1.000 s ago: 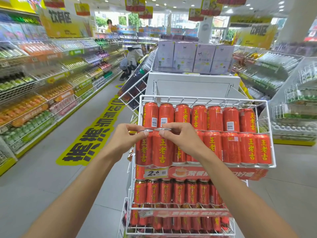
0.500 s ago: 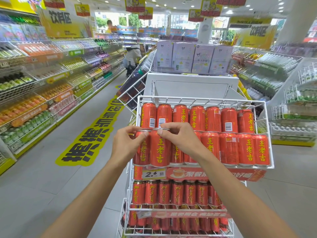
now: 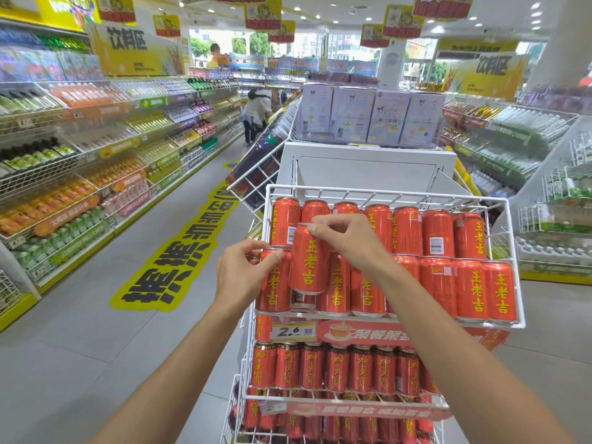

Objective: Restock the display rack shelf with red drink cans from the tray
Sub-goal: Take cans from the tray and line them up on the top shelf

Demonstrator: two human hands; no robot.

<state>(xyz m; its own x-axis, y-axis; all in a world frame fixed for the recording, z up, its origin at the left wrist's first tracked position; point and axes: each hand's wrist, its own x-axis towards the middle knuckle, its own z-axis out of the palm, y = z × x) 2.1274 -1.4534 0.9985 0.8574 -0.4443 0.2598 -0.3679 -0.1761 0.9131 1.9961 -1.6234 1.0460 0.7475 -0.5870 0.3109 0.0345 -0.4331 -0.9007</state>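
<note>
A white wire display rack stands in front of me, its top shelf filled with two rows of red drink cans with yellow lettering. My right hand grips the top rim of one red can and holds it raised above the front row, near the shelf's left end. My left hand pinches the top of the leftmost front-row can, which stands on the shelf. Beneath the raised can a gap shows in the front row. No tray is in view.
Lower shelves of the rack hold darker red cans behind price strips. Behind the rack stands a white panel with pale purple cartons on top. A grey aisle floor runs left, lined by drink shelving; a person stands far down it.
My right hand has lifted the second front-row can up out of its place. My left hand stays on the top of the leftmost can.
</note>
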